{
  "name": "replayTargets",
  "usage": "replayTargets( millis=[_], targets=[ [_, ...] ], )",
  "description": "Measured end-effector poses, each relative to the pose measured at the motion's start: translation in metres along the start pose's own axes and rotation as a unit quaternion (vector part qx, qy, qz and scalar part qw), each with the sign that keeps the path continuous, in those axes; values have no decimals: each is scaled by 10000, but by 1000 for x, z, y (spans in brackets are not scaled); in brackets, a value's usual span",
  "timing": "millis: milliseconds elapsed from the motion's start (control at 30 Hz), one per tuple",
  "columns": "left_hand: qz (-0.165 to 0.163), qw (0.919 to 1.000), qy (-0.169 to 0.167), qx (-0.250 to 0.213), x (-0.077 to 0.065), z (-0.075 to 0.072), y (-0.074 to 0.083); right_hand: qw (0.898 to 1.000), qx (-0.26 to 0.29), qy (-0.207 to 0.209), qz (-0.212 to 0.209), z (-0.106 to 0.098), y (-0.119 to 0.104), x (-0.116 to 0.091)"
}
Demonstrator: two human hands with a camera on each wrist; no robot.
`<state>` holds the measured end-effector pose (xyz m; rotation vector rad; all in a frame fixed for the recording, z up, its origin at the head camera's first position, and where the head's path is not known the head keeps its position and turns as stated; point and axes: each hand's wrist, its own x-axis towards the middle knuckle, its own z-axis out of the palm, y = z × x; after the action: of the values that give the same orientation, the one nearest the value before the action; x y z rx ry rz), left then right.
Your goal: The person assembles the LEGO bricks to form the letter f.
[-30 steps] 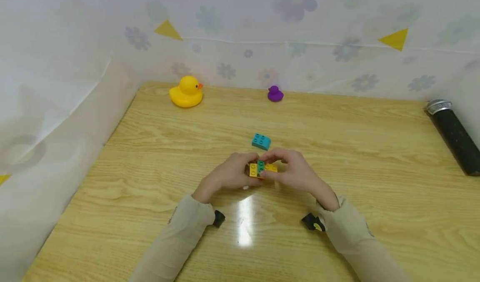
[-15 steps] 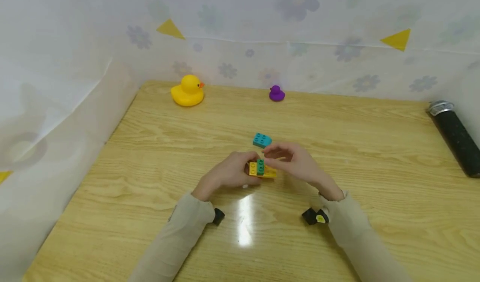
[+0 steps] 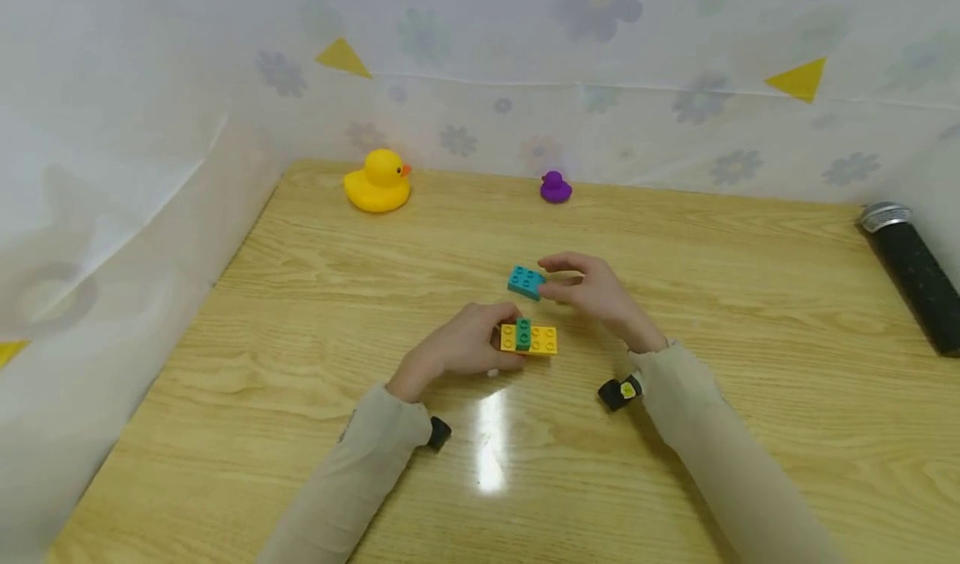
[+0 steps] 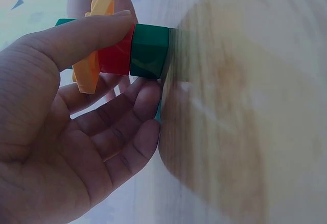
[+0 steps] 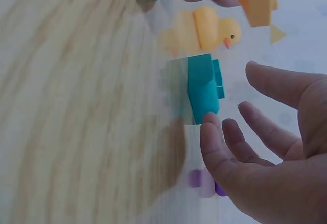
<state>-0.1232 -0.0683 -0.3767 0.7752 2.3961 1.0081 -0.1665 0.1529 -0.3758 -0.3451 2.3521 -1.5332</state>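
My left hand (image 3: 463, 344) pinches a small stack of toy building bricks standing on the table. From the bottom, the left wrist view shows a green brick (image 4: 149, 51), a red brick (image 4: 116, 58) and a long yellow brick (image 4: 88, 74); on top a narrow green brick (image 3: 523, 336) crosses the yellow one. My thumb lies along the red brick's side. Beyond the stack lies a turquoise brick (image 3: 526, 282) with a rounded end and several studs. My right hand (image 3: 596, 293) reaches that end with fingers spread; one fingertip overlaps it in the right wrist view, and contact is unclear.
A yellow rubber duck (image 3: 378, 182) and a smaller purple duck (image 3: 555, 187) stand along the back edge of the wooden table (image 3: 337, 281). At the right edge lies a black microphone (image 3: 911, 277) with a silver head. White flowered sheeting (image 3: 465, 31) rises behind.
My right hand has let go of the brick stack and moved away from me to the turquoise brick. My left hand has kept its hold on the stack.
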Motion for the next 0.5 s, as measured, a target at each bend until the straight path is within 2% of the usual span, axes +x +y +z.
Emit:
replayTargets(
  millis=[233,500],
  targets=[
    [-53,10000,-3,58,0,0,0,9992,-323,53,224,6,3,15],
    [6,10000,32,46,-1,-1,1,9948,-1001,81,175,10,7,23]
  ],
)
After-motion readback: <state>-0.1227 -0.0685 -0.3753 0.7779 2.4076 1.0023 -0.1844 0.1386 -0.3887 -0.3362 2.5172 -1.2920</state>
